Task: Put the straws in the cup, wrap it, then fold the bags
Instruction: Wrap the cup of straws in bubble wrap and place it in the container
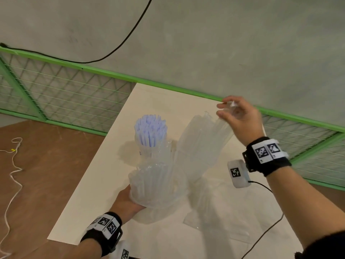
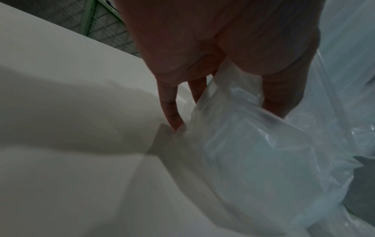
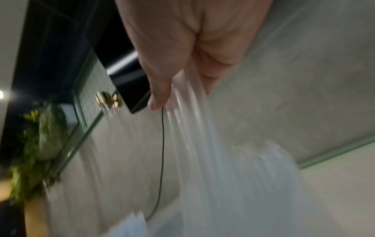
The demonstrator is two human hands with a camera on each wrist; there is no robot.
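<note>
A clear cup (image 1: 149, 152) packed with pale blue straws (image 1: 150, 130) stands upright near the middle of the white table (image 1: 87, 208). In front of it my left hand (image 1: 128, 201) grips a bundle of clear plastic bags (image 1: 158, 186) from below; in the left wrist view its fingers (image 2: 170, 110) curl round the plastic bags (image 2: 253, 152). My right hand (image 1: 239, 118) is raised to the right and pinches the top corner of one clear bag (image 1: 201, 146), which hangs stretched down toward the bundle. In the right wrist view the thumb (image 3: 158, 96) presses the hanging bag (image 3: 213, 152).
More clear bags (image 1: 214, 212) lie flat on the table at front right. A green wire-mesh fence (image 1: 65, 90) runs behind the table, with a grey wall above. A black cable (image 1: 265, 230) trails from my right wrist. A white cord (image 1: 13, 174) lies on the brown floor, left.
</note>
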